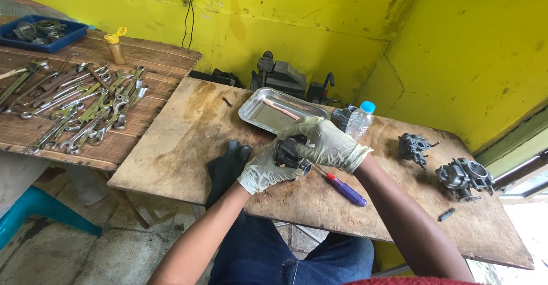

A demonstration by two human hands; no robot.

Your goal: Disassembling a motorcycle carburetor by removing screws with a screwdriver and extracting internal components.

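Both my hands wear pale latex gloves and grip a dark metal carburetor [290, 151] over the wooden table [182, 142]. My left hand [264, 171] cups it from below and the near side. My right hand [325, 142] covers its top and far side, hiding most of it. A screwdriver with a purple handle and red collar [344, 190] lies on the table just right of my hands. A black cloth or glove [226, 170] lies to the left of my left hand.
A steel tray [274, 111] holding a thin stick sits behind my hands, a clear bottle with a blue cap [359, 119] beside it. Two more carburetors [414, 147] [463, 178] lie at right. Several wrenches [80, 105] cover the left table, with a blue parts tray [40, 33].
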